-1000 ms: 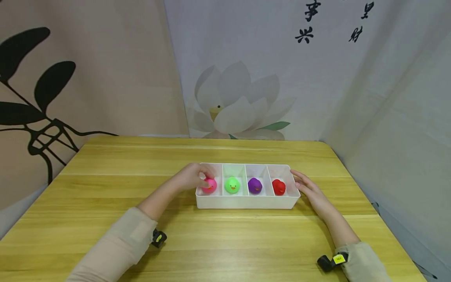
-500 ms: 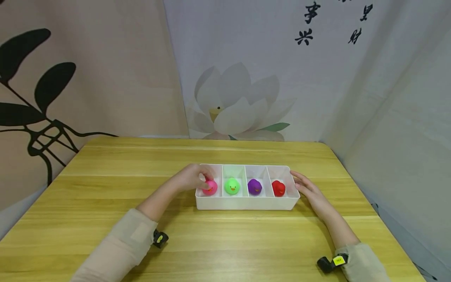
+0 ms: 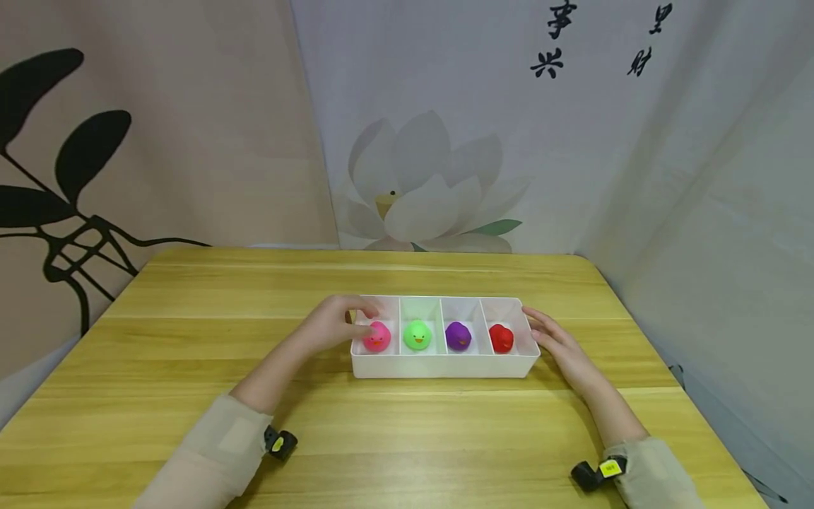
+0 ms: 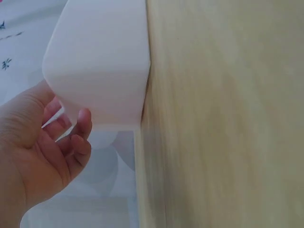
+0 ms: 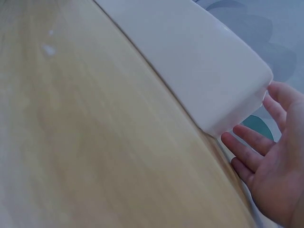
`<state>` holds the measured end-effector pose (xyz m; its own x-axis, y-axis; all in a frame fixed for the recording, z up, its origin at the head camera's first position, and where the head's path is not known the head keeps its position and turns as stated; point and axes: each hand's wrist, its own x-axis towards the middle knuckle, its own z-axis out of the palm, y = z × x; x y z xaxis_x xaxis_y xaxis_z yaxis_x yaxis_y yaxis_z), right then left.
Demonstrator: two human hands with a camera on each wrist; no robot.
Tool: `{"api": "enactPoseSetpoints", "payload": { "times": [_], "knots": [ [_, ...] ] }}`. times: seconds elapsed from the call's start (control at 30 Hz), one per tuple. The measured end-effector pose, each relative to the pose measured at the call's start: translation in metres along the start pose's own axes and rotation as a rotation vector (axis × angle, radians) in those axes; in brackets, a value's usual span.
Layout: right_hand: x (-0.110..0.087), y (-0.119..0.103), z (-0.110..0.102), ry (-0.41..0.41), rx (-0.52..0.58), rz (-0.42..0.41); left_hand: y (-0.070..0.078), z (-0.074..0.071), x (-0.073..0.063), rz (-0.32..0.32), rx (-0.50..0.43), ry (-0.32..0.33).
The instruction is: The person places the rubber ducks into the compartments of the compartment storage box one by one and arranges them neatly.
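Observation:
A white divided box (image 3: 439, 366) stands on the table, a toy duck in each compartment. The pink duck (image 3: 378, 338) is leftmost, then the green duck (image 3: 417, 336), the purple duck (image 3: 458, 336) and the red duck (image 3: 501, 339). My left hand (image 3: 332, 324) is at the box's left end, thumb and forefinger reaching over the rim, spread apart beside the pink duck. In the left wrist view, that hand's (image 4: 40, 156) other fingers bend loosely outside the end wall. My right hand (image 3: 566, 350) rests its fingertips against the right end, fingers extended, as the right wrist view shows.
The wooden table (image 3: 432, 438) runs back to a printed cloth backdrop (image 3: 445, 56), with another cloth (image 3: 718, 212) along its right side. Black cameras are strapped to the left wrist (image 3: 280, 444) and right wrist (image 3: 591, 476).
My left hand has drawn slightly left, its thumb and forefinger parting from around the pink duck, which stays in its compartment. The right hand stays at the box's right end.

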<state>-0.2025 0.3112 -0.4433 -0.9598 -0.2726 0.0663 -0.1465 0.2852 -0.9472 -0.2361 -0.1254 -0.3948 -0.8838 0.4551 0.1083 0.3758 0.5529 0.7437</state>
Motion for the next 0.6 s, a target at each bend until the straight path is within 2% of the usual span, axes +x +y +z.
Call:
{"api": "enactPoseSetpoints", "payload": {
  "times": [0.2, 0.43, 0.6],
  "knots": [
    [0.001, 0.0, 0.001, 0.004, 0.004, 0.003, 0.0, -0.01, -0.012, 0.008, -0.024, 0.031],
    [0.0, -0.002, 0.0, 0.005, -0.024, 0.012, -0.003, -0.024, -0.028, 0.052, -0.017, 0.066],
    [0.0, -0.004, -0.001, 0.008, -0.043, 0.0, -0.007, -0.032, -0.041, 0.041, 0.01, 0.076]
  ]
}}
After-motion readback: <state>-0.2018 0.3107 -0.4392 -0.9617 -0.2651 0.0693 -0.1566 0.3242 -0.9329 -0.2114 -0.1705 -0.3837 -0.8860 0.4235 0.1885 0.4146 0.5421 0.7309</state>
